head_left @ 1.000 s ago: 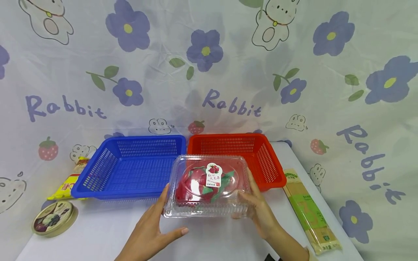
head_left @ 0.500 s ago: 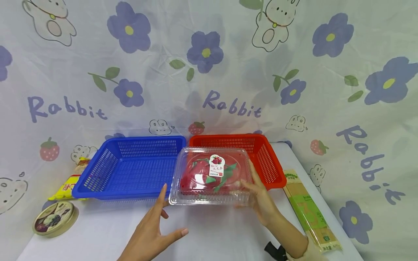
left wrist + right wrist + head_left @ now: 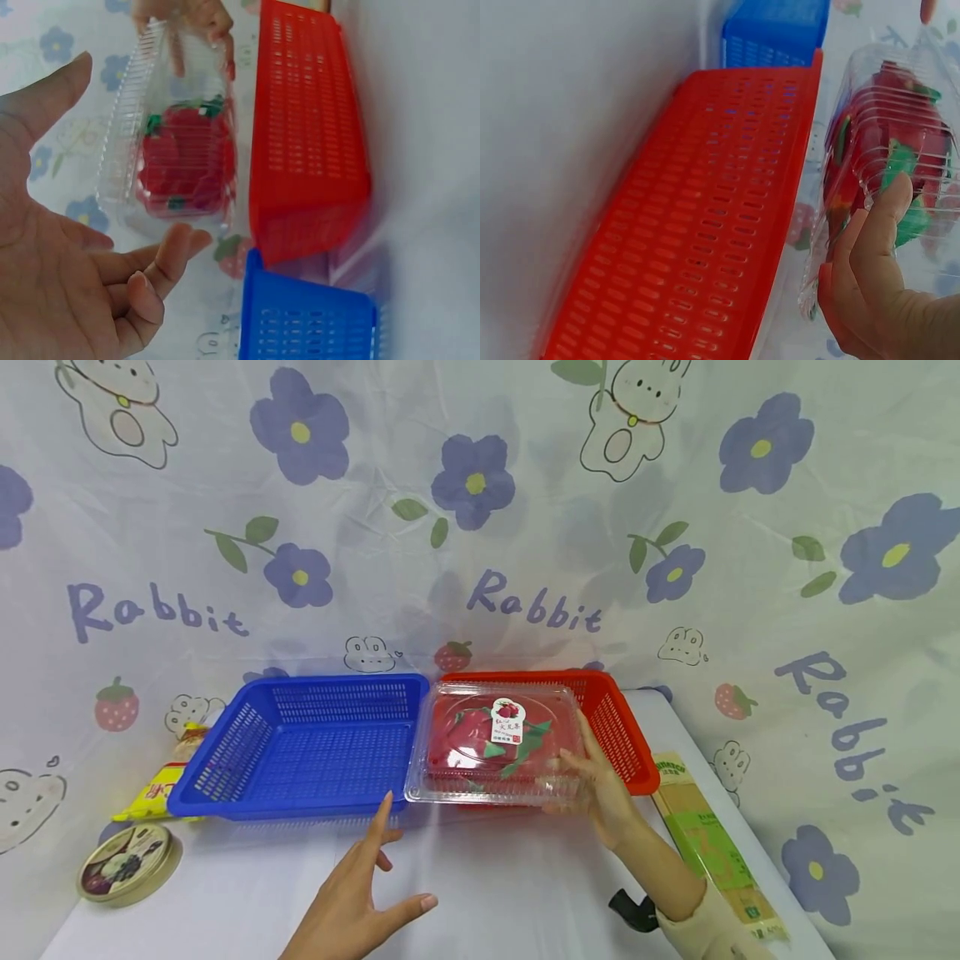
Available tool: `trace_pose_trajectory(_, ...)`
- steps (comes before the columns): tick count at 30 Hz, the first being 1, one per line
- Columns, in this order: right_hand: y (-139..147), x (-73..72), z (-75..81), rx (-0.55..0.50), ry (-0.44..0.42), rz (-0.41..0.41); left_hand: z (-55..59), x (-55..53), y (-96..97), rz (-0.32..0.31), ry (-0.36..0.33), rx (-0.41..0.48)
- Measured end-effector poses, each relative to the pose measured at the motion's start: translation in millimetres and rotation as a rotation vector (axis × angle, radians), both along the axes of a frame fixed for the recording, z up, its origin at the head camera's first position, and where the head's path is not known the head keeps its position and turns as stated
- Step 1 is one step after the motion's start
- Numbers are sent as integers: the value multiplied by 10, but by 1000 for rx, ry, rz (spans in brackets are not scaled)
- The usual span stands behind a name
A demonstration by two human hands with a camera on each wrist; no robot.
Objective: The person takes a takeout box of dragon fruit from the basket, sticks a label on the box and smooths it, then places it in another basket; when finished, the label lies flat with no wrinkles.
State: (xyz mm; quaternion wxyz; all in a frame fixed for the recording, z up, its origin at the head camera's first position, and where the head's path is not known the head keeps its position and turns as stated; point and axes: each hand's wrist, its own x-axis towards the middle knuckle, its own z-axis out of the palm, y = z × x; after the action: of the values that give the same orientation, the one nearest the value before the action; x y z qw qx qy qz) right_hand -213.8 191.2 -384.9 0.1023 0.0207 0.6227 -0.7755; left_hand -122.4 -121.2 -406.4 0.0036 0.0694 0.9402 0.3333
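A clear plastic clamshell box (image 3: 450,785) holds a red dragon fruit (image 3: 471,739) with green scales and bears a white label (image 3: 507,722). My right hand (image 3: 606,793) grips the box by its right end, holding it raised over the front of the red basket (image 3: 636,752). In the right wrist view, the thumb and fingers (image 3: 889,217) pinch the ribbed plastic wall. My left hand (image 3: 352,893) is apart from the box, below and left of it, its thumb spread away from the fingers. The left wrist view shows nothing in that palm.
Left of the red basket stands a blue basket (image 3: 300,768). A yellow snack bag (image 3: 153,793) and a round tin (image 3: 126,864) lie at the left. To the right are a long noodle packet (image 3: 712,843) and a small black object (image 3: 633,910). A printed curtain hangs behind.
The box has moved forward and slightly right in my right hand, from nearer the body to over the red basket. My left hand has come off its left side.
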Motion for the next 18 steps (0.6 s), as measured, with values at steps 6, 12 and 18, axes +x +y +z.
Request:
trace_pose_trajectory(6, 43, -103, -17, -5, 8, 22, -14, 11, -12, -8, 3, 8)
trace_pose_trajectory(12, 78, -195, -20, -7, 10, 36, -12, 16, -22, 0, -8, 7)
trace_pose_trajectory(18, 89, -253, -37, -5, -10, 34, -8, 19, -29, -2, -12, 4)
